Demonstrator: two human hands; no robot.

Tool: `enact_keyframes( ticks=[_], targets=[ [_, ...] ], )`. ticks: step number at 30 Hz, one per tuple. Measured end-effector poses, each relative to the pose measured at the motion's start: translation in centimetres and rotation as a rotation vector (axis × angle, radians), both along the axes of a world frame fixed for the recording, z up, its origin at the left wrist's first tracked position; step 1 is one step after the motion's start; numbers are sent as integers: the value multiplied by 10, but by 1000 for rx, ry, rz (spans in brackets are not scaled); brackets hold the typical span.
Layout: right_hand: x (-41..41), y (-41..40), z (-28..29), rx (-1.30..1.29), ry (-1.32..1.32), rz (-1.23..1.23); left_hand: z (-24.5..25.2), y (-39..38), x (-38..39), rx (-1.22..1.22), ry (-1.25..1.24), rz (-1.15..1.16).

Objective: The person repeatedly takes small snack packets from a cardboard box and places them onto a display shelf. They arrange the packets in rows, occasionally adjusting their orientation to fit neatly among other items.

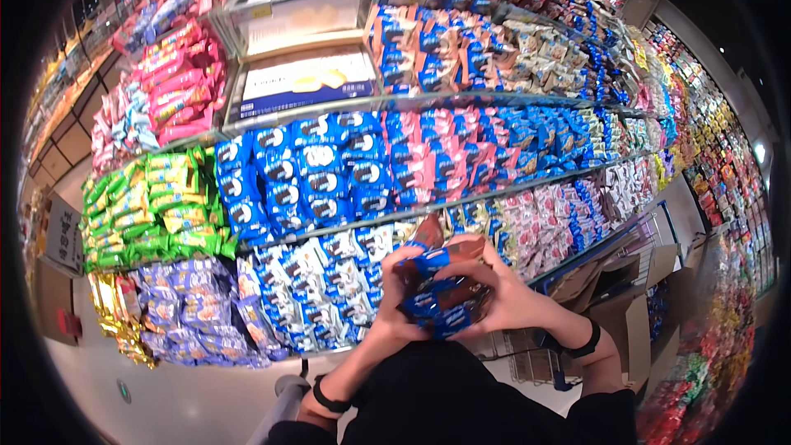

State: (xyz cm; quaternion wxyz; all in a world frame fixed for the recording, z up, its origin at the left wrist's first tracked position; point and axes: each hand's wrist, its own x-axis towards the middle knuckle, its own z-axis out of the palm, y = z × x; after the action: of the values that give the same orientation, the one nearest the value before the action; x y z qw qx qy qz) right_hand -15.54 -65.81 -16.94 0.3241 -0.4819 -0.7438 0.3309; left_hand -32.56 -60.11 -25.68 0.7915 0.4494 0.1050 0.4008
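Note:
Between my left hand (395, 296) and my right hand (503, 290), close to my chest, is a bunch of brown and blue wrapped snack packets (454, 306). Both hands press in on the bunch from its sides, with fingers curled over the top. One brown wrapper end sticks up beside my left fingers. Just beyond my hands lie white and blue snack packets (324, 290) in the lowest display row. Pink and blue packets (432, 167) and blue packets (321, 182) fill the row above.
Glass dividers (371, 222) separate the tiers. Green packets (154, 210) and purple packets (191, 315) are on the left. A biscuit box (303, 83) stands among the upper packets. An opened cardboard box (630, 334) and a wire cart (531, 364) are at the right, near my right arm.

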Motion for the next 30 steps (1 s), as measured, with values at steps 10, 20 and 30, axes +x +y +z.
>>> enact_keyframes(
  ticks=[10, 20, 30],
  targets=[
    [95, 10, 35, 112, -55, -98, 44, 6, -23, -276, -21, 291],
    [270, 16, 105, 261, 235, -465, 147, 27, -41, 190, 145, 608],
    [313, 135, 226, 346, -206, -365, 279, 153, 34, 430, 118, 520]
  ],
)
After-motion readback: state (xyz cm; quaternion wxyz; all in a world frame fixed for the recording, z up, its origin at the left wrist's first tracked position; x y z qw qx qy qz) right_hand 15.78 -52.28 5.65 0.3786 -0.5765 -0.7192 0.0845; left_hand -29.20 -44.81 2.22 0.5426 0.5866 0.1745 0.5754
